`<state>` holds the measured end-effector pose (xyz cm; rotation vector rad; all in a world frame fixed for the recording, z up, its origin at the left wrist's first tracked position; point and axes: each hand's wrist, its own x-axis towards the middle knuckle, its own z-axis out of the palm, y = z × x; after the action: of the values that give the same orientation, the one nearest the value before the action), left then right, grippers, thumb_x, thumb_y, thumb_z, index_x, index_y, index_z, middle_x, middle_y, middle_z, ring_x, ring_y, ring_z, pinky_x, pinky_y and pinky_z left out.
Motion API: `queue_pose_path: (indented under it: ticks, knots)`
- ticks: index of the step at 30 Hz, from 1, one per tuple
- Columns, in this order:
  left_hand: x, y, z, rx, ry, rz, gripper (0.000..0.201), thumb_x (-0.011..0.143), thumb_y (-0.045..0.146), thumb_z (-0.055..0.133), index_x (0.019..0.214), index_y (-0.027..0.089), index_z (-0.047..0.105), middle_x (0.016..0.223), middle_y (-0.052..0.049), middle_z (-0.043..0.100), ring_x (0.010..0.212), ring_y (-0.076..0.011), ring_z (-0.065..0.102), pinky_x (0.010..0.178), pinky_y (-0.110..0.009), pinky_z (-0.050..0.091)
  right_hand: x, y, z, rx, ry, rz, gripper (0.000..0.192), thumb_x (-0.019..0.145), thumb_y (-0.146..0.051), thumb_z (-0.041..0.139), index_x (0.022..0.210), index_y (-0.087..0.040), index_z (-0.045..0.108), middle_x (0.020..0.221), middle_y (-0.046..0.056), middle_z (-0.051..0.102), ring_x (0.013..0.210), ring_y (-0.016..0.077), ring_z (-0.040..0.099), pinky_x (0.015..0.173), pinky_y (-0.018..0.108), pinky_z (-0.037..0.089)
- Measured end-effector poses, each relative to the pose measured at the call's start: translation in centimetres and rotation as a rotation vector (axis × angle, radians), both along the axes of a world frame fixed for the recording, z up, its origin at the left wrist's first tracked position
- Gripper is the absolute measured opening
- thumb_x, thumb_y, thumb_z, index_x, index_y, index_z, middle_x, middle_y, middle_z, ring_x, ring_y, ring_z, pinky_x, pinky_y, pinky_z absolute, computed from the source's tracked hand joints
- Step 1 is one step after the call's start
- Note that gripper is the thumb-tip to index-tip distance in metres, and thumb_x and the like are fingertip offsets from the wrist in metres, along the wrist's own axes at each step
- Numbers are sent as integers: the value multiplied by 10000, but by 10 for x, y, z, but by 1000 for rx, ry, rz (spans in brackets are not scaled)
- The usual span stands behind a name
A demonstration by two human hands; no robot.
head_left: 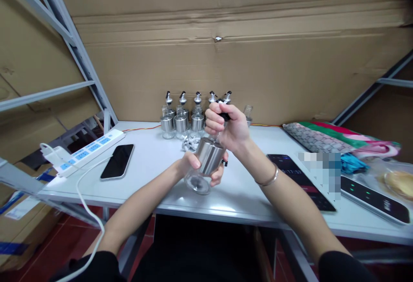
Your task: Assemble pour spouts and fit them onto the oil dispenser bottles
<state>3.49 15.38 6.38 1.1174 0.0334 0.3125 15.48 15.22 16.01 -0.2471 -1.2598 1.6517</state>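
A glass oil bottle (210,156) with a brushed metal sleeve tilts above the table, its top leaning right. My left hand (189,162) is wrapped round the sleeve from the left, with fingertips showing on the right side. Closed over the bottle's neck is my right hand (235,129). A black pour spout (225,116) shows partly between its fingers; how far it sits in the neck is hidden. Beyond my hands stand several similar bottles (181,123) in rows, the rear ones topped with silver and black spouts. Loose silver and black spout pieces (191,143) lie before them.
On the left of the white table (151,148) are a power strip (93,148), a phone (117,162) and a white cable (84,200). At right lie a tablet (301,181), a dark panel with green lights (376,199) and colourful fabric bags (342,142). Cardboard (180,58) walls the back.
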Motion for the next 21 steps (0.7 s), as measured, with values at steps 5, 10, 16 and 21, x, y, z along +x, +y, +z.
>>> queue_pose_path:
  ticks: [5,10,16,21]
  knots:
    - [-5,-5,16,89,100,193,660,371,347,654,996,225,484,629,-30,566,592,-216,551,583,-365,409,21,14,10,222,-207,-462,318,795,-501,544,684,-214,465,568,-52,417,547,89,478,544,235,438]
    - [-11,-1,21,106,130,339,564,417,386,669,943,230,535,627,-28,573,580,-205,553,592,-375,425,54,20,13,495,-687,-350,303,726,-483,656,776,-189,601,514,-62,463,484,78,435,485,235,361]
    - [-1,-1,19,135,147,471,532,593,565,644,945,174,563,747,-79,641,653,-212,614,653,-369,486,58,13,22,608,-1002,-224,387,715,-519,646,557,-182,539,506,-49,506,501,77,451,515,229,360]
    - [-11,24,22,422,26,1282,394,765,505,532,1006,195,499,1016,-74,622,991,-196,596,830,-320,476,91,10,35,636,-1064,-654,415,738,-554,604,549,-189,552,537,-10,536,544,107,474,565,259,367]
